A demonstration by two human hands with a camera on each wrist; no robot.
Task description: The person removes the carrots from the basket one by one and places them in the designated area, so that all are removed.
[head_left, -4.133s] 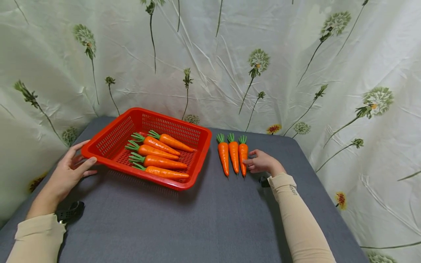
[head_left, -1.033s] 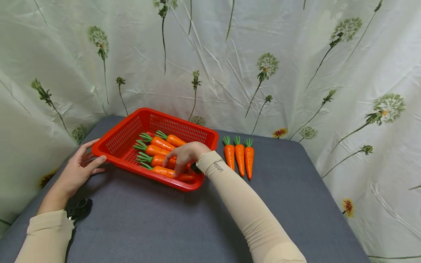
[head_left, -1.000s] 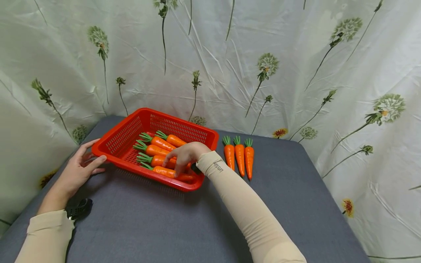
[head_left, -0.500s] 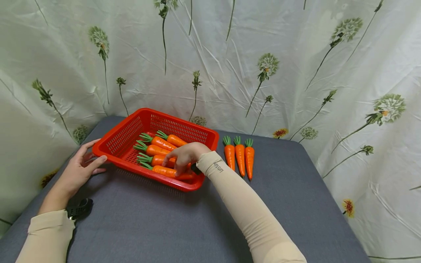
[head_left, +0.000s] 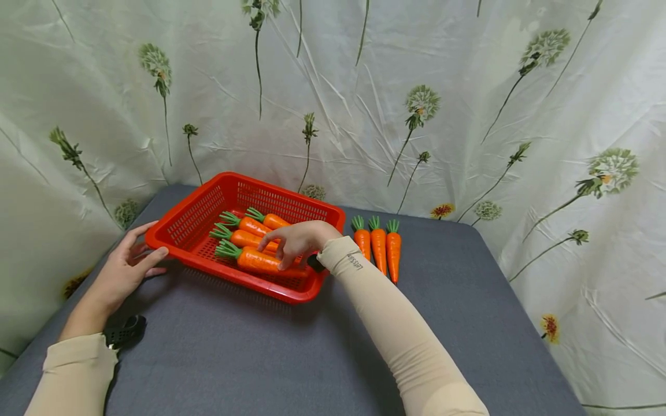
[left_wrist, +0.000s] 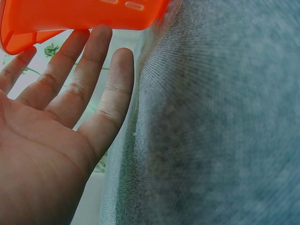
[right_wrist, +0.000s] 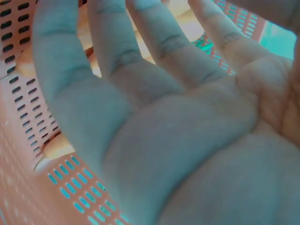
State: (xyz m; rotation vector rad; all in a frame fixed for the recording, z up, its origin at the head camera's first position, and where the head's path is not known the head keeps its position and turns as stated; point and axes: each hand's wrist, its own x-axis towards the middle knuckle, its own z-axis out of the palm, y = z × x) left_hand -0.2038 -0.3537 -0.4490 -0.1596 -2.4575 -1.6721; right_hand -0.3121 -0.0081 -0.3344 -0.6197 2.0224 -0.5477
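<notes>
Right hand (head_left: 300, 240): thumb and forefinger bent narrowly round a carrot, pinching it inside the red basket (head_left: 229, 270); the exact contact of the other fingertips cannot be told from these views.
Gripped carrot (head_left: 257, 262): over the near part of the basket's floor, leafy top towards the basket's left end, tapered end under the hand.
Right palm: faces down into the basket; in the right wrist view the four long fingers curve forward, with the basket's slotted wall and pale carrot tips showing past them.
Right arm: slants up from the lower right, the wrist above the basket's right rim, a cream sleeve (head_left: 395, 323) covering the forearm.
Left hand (head_left: 117, 268): at the basket's left near corner, thumb resting on the rim, long fingers straight and spread wide outside the wall; the left wrist view shows fingertips (left_wrist: 101, 40) meeting the basket's edge.
Left arm: rises from the lower left towards that corner, palm turned to the basket, a black strap device (head_left: 125, 332) at the wrist.
Carrots behind the gripped one (head_left: 240, 238): three in the basket, side by side, green tops leftward, their right ends partly hidden by the hand.
Carrots outside (head_left: 378, 248): three in a row just beside the basket's right end, tops pointing away, some lower ends behind the sleeve.
Grey cloth (head_left: 218, 358): lies under the basket and the outside row.
</notes>
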